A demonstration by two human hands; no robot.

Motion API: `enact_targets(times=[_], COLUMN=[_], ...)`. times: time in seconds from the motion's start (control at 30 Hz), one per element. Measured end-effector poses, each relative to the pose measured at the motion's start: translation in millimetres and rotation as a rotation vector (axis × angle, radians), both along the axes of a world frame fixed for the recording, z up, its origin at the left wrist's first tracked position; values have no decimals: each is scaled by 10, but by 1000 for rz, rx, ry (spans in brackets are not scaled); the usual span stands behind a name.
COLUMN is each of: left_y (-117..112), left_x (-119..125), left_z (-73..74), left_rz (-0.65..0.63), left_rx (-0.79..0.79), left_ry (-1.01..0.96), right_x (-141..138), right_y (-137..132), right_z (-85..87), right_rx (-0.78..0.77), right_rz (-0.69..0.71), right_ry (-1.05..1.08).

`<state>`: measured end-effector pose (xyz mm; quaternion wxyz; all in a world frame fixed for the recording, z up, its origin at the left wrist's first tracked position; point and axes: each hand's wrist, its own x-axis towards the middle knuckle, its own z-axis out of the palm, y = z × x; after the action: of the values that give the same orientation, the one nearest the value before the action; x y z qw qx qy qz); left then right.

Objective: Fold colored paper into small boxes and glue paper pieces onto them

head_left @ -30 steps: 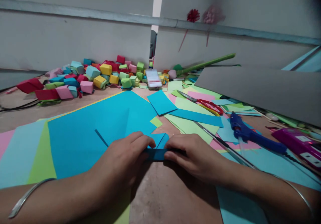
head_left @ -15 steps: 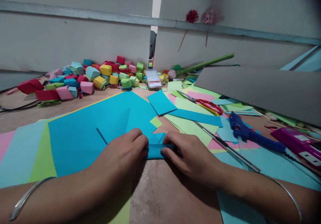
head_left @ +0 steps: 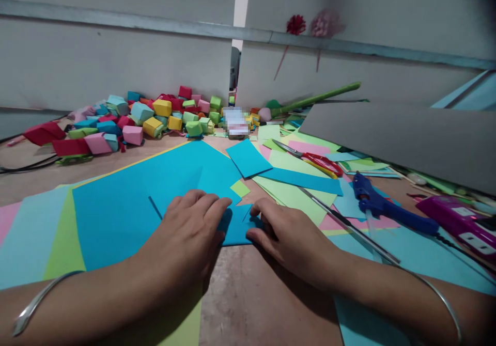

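Observation:
A small folded piece of blue paper (head_left: 235, 226) lies on the brown table (head_left: 251, 304) between my two hands. My left hand (head_left: 186, 240) rests flat on its left side, fingers stretched out and pressing down. My right hand (head_left: 289, 237) presses its right side with the fingertips, fingers mostly extended. Neither hand grips the paper. A large blue sheet (head_left: 155, 196) lies under and beyond my left hand. Each wrist wears a thin silver bangle.
A heap of folded paper cubes (head_left: 147, 119) in many colours sits at the back left by the wall. Red-handled scissors (head_left: 313, 160), a blue glue gun (head_left: 383, 206), a purple device (head_left: 461, 224), a metal ruler (head_left: 349, 219), loose coloured sheets and a grey board (head_left: 403, 134) fill the right.
The rolled blue fold has been flattened forward into a wider flat piece. Both hands slid slightly away from me and now press down flat instead of pinching.

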<state>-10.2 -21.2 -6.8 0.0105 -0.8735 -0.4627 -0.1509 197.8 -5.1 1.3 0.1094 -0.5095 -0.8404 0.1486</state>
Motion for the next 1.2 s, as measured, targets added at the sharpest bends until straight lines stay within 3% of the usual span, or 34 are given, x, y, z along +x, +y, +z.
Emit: enact_targets(times=[0.13, 0.27, 0.43, 0.53, 0.63, 0.73, 0.83, 1.07, 1.2], left_y=[53, 92, 107, 132, 163, 171, 158, 164, 153], left_x=[-26, -27, -25, -17, 7, 40, 55, 29, 19], left_z=[-4, 44, 61, 91, 145, 185, 189, 154, 180], left_rz=[10, 69, 22, 66, 130, 154, 163, 170, 104], left_rx=[-87, -276, -271, -255, -421, -686, -748, -694, -899], left_ry=[-122, -284, -411, -594, -798, -985, -1131, -1157, -1125], right_x=[19, 55, 84, 89, 102, 125, 139, 105, 100], right_y=[-14, 14, 85, 104, 97, 94, 105, 97, 89], right_z=[1, 8, 64, 128, 174, 183, 177, 188, 190], right_rx=[26, 101, -198, -394, -540, -576, -496, -585, -574], right_rz=[-4, -14, -50, -75, -125, -159, -155, -129, -114], right_ry=[39, 177, 452, 624, 794, 873, 843, 865, 906])
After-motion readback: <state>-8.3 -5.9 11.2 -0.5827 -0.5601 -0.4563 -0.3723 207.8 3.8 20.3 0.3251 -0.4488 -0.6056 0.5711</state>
